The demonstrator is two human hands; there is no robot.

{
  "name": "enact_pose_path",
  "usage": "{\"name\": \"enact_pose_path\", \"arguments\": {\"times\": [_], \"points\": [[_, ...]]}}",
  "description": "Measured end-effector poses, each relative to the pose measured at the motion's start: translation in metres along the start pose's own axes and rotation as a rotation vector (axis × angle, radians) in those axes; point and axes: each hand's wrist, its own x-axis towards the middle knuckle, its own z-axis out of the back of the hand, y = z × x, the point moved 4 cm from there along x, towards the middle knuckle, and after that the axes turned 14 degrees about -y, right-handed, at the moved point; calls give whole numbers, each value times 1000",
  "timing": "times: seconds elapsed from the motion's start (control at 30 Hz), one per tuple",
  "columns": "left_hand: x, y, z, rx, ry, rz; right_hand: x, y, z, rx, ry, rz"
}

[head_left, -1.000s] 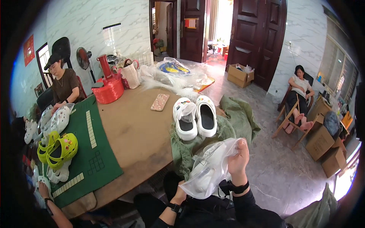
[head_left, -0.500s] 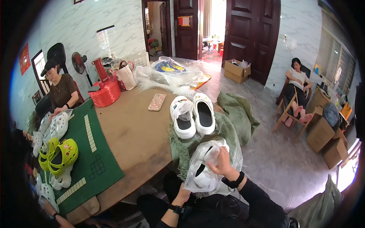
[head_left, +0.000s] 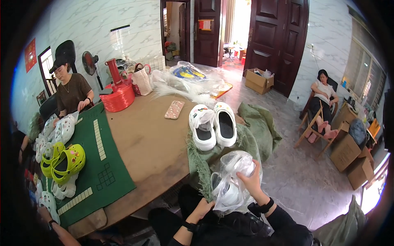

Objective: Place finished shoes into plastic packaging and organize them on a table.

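Observation:
Over my lap, a pair of white clogs point(head_left: 241, 165) sits inside a clear plastic bag point(head_left: 225, 200). My right hand point(head_left: 251, 180) grips the bagged pair from the right, thumb toward me and fingers behind. Low on the left, my left hand point(head_left: 203, 208) has its fingers closed on the bag's lower edge. Just beyond stands an unbagged pair of white clogs point(head_left: 202, 140) with colourful charms, clear plastic tucked in the left one. Under them lies a green woven sack point(head_left: 261, 128), its frayed edge hanging beside the table.
The brown table point(head_left: 143, 151) carries a patterned phone point(head_left: 174, 110), red twine point(head_left: 118, 99) and loose plastic bags point(head_left: 184, 85). Lime clogs point(head_left: 69, 163) rest on a green mat point(head_left: 108, 176). A co-worker point(head_left: 74, 92) handles bagged clogs at left; another person point(head_left: 324, 92) reclines at right.
The bagged clogs have turned and shifted slightly right, with my right hand moving from their top to their right side. My left hand moved slightly right with the bag edge.

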Motion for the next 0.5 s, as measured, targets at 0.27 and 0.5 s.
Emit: {"name": "enact_pose_path", "arguments": {"times": [0.27,0.5], "points": [[-4,9,6,-24,50,137,-20,-25,9,192,36,-41],[-19,-13,2,91,32,-49,-34,-38,-4,213,164,-21]]}}
